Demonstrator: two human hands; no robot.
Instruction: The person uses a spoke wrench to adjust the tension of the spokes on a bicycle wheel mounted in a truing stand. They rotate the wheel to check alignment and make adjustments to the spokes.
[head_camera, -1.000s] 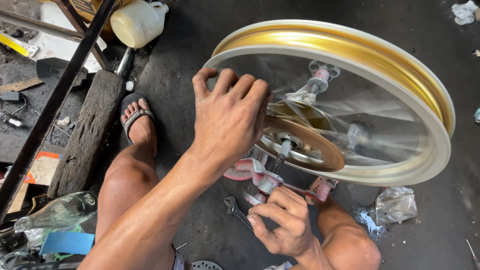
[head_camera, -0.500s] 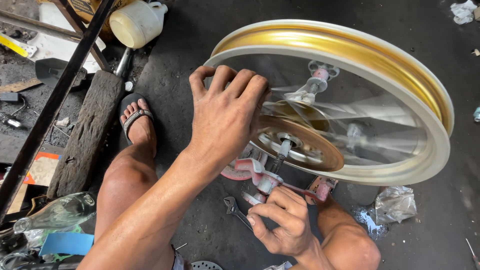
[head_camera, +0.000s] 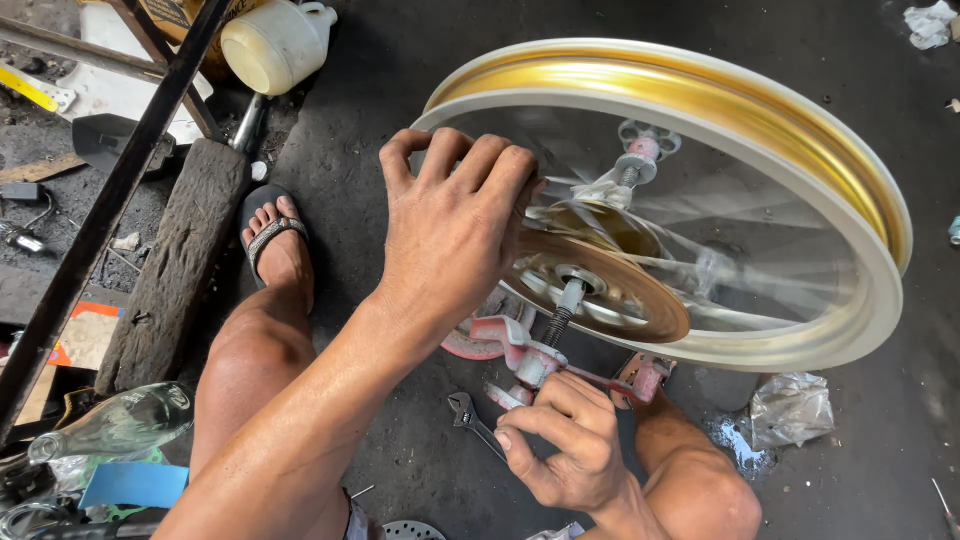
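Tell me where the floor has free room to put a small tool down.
Bare dark floor lies between the cream jug and the gold wheel rim. It is crowded under the hub, around the wrench and right hand.

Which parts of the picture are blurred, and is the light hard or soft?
Head view: the spokes inside the gold rim smear into streaks, motion blur; the left hand, right hand and wrench stay sharp; light is soft, shadows faint.

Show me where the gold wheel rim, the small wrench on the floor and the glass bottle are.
gold wheel rim (head_camera: 760, 100): head view, on the upper gold band.
small wrench (head_camera: 466, 412): head view, on its jaw end, near the right hand.
glass bottle (head_camera: 120, 422): head view, on its clear body, lower left.
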